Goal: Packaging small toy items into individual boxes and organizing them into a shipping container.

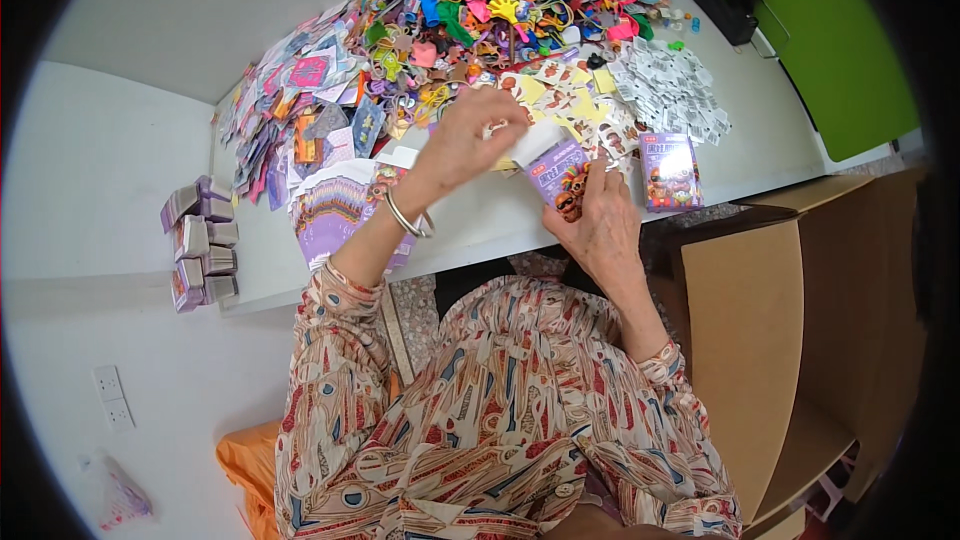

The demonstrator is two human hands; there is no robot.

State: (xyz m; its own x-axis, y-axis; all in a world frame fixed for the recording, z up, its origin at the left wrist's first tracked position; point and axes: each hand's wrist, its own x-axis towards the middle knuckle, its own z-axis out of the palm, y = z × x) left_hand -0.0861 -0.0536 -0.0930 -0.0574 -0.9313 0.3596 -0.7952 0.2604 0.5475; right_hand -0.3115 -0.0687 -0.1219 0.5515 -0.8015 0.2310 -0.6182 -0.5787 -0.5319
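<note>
My right hand (610,220) grips a small purple cardboard box (562,180) with cartoon figures on its front, tilted over the table's front edge. A white flap (538,143) stands up at the box's upper end. Left of that flap, my left hand (472,135) is raised over the table, a metal bangle on its wrist. Its fingers are bent and drawn together; whatever they may hold is hidden. Beyond the hands lie loose character stickers (570,100) on white and yellow paper. A second purple box (670,175) stands at the right, beside my right hand.
Colourful small toys (500,5) heap at the back. Left of them spreads a pile of packets and cards (300,80). White printed slips (672,90) lie at the right. Fanned flat purple cartons (340,210) are at front left, near stacked boxes (203,240). A large open carton (745,340) stands right.
</note>
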